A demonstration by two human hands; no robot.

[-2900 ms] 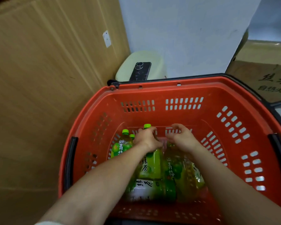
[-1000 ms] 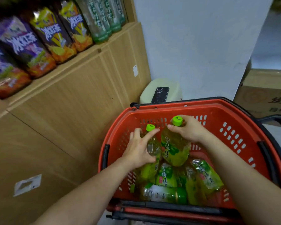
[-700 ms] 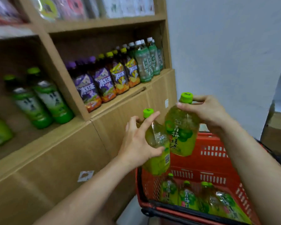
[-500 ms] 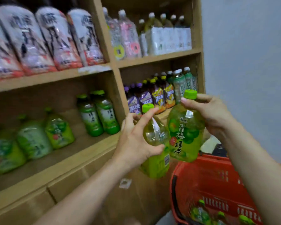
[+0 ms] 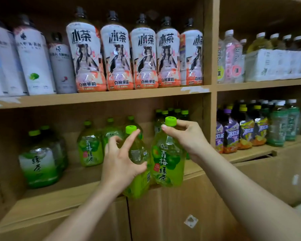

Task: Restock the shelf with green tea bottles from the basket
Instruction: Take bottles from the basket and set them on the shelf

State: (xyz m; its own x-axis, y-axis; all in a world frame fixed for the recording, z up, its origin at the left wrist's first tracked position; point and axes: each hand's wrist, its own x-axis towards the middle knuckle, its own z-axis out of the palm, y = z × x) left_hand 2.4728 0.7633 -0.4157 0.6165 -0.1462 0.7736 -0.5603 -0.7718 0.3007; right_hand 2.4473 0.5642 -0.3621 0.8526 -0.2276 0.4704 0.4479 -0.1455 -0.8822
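Two tea bottles [image 5: 168,164] before shelved bottles [image 5: 89,150]

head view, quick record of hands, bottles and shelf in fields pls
left hand: grips left bottle round its shoulder
right hand: pinches right bottle by the neck
bottles: both near upright, green caps, held in front of the shelf edge
shelf stock: shelved green tea bottles standing behind the hands
basket: not in view

Green tea bottles [image 5: 168,164] [image 5: 140,185], upright (seemingly full)
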